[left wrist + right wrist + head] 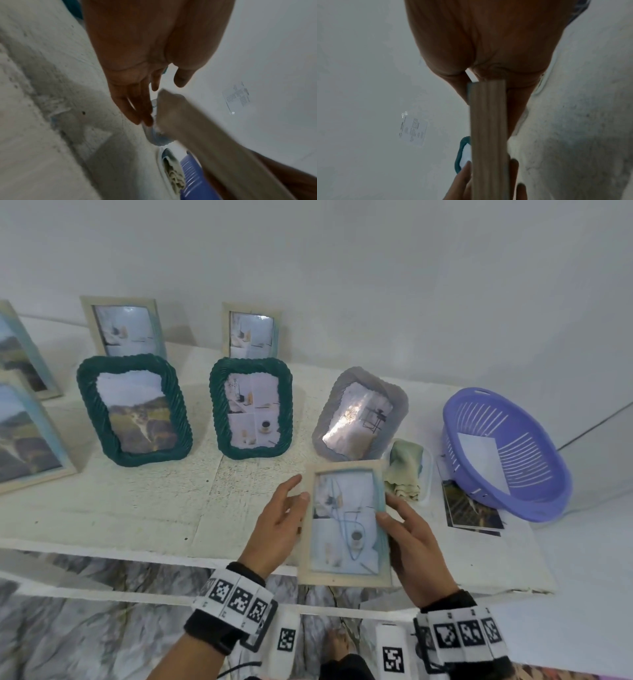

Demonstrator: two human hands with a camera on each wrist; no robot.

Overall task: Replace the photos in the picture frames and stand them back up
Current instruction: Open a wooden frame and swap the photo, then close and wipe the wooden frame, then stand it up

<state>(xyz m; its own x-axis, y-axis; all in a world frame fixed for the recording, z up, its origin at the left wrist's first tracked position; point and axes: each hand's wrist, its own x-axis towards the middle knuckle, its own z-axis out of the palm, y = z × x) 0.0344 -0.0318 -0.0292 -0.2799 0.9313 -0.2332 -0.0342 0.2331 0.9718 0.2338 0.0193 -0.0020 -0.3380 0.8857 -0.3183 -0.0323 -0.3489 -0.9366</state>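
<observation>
frame (344, 575) – pale matt wood | basket (534, 491) – purple slotted plastic | cloth (404, 470) – soft

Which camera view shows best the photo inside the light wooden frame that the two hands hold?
The head view. There the light wooden frame faces the camera, held between the left hand and the right hand, so its photo is visible. The right wrist view shows only the frame's edge; the left wrist view shows a blurred edge, no photo.

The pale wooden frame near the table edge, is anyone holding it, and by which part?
Yes. The right hand grips the pale wooden frame by its right long edge; the left hand rests open against the left edge.
</observation>
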